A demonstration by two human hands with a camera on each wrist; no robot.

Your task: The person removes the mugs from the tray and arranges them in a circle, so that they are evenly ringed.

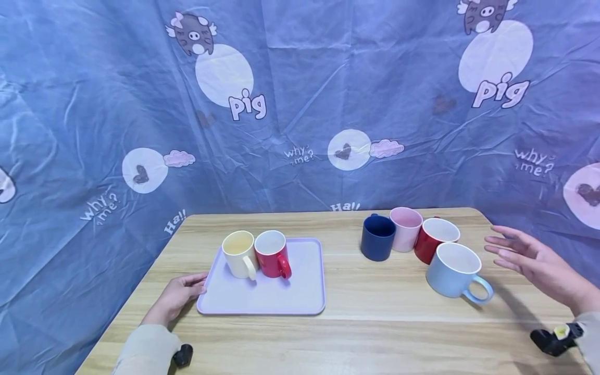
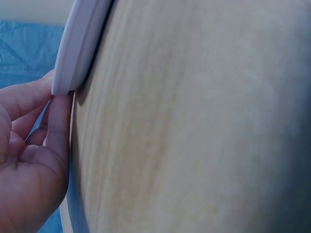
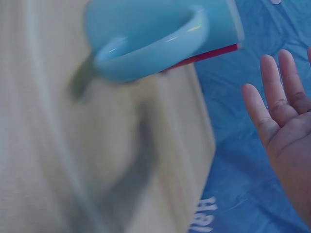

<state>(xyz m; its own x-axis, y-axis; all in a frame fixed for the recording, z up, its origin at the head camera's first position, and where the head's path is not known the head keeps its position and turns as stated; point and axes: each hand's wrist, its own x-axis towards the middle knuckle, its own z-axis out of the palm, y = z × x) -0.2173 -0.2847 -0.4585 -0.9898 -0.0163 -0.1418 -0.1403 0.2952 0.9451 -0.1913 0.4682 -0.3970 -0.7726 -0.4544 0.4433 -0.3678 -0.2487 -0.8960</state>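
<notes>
My left hand (image 1: pixel 178 295) is at the left edge of a lilac tray (image 1: pixel 300 281), and its thumb and fingers pinch the rim. In the left wrist view, the tray's corner (image 2: pixel 77 58) lies between the fingertips. A cream mug (image 1: pixel 240 255) and a red mug (image 1: pixel 272 255) stand side by side on the tray, handles toward the near right. My right hand (image 1: pixel 539 263) hovers to the right of a light blue mug (image 1: pixel 445 276), fingers spread and holding nothing. That mug's handle (image 3: pixel 155 53) shows large in the right wrist view, apart from the fingers.
Behind the light blue mug, a second red mug (image 1: pixel 425 245), a pink mug (image 1: pixel 405 232) and a navy mug (image 1: pixel 377 239) stand close together. All rest on a wooden table (image 1: pixel 365 333). A blue printed cloth (image 1: pixel 300 104) hangs behind the table.
</notes>
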